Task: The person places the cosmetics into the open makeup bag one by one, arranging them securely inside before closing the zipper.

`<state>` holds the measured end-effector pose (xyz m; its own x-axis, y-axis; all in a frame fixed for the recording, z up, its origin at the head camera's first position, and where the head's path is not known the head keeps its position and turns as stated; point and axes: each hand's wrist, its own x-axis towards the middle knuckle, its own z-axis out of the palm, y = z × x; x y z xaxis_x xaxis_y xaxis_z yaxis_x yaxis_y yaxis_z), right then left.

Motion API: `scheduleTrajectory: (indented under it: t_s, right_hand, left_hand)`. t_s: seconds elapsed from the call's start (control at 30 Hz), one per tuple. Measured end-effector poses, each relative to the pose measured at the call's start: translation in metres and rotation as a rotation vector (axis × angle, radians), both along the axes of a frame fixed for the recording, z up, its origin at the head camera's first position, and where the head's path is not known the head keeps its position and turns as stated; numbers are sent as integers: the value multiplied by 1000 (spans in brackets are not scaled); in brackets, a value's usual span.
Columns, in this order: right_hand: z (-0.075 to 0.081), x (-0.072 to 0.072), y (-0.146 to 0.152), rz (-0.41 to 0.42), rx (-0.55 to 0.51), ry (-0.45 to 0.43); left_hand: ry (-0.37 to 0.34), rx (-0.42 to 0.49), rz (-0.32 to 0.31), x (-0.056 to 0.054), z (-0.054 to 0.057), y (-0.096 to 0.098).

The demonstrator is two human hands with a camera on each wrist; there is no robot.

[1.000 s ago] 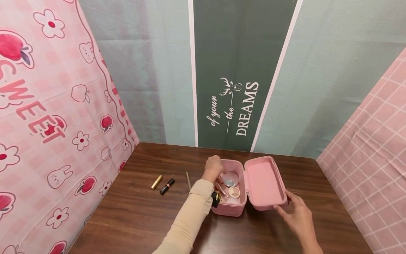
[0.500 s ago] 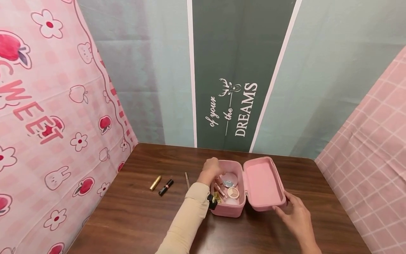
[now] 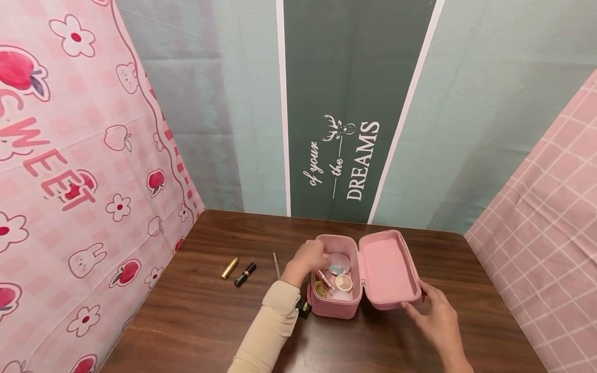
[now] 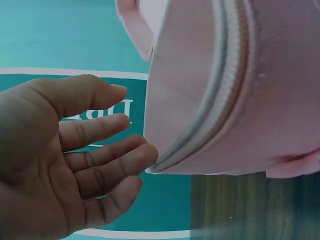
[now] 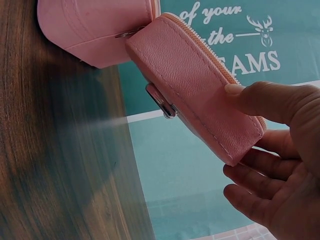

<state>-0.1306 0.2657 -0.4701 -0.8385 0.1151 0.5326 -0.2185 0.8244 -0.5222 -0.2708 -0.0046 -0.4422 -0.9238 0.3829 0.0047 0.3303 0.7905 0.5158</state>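
A pink zip-up makeup case [image 3: 333,309] stands with its lid [image 3: 389,269] swung out to the right. Over the case's far left rim is my left hand [image 3: 309,259]. The left wrist view shows its fingers [image 4: 107,172] loosely bent with nothing between them, beside the case wall [image 4: 185,85]. My right hand [image 3: 438,316] grips the lid's outer corner, thumb on the zipped rim and other fingers behind. Inside the case lie a round compact [image 3: 339,263], a round palette with three sections [image 3: 344,283], pinkish tubes [image 3: 324,280] and a gold-patterned item [image 3: 320,289].
Left of the case on the brown wooden table [image 3: 186,321] lie a gold lipstick tube [image 3: 229,268], a black tube with a pink band [image 3: 245,274] and a thin brown pencil-like stick [image 3: 276,264]. Printed cloths hang behind and at both sides.
My left hand has drawn back slightly left and down from the inside of the case, uncovering more of its contents. My right hand stays at the lid.
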Motion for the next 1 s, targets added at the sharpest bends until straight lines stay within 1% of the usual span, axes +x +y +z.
scheduleTrajectory:
  t_s: [0.1,0.17,0.23,0.33,0.5,0.6,0.73,0.9,1.0]
  right_hand:
    - [-1,-1,0,0,1,5]
    - [-1,-2,0,0,3,4]
    - [-1,-2,0,-1,7,3]
    - [-1,-3,0,-1,8,2]
    - [-2,-1,0,-2,16,-6]
    - [-2,0,0,-6,22,-15]
    - [-3,0,0,-11,14,-21]
    - [-3,0,0,-9,4,-24]
    - [-3,-1,0,-9,1,-16]
  left_hand:
    - [61,-72,-20,6,3,-1]
    - [90,-135,-35,10,5,-2]
    - [105,-179,-46,13,7,-2]
    - [98,-218,-44,17,10,-2]
    - [81,-198,-51,23,13,-7]
    - [76,-189,-63,29,12,-12]
    - [111,-212,-54,35,8,-18]
    - [167,-210,-45,39,1,-25]
    - [170,-212,-39,40,-1,-29]
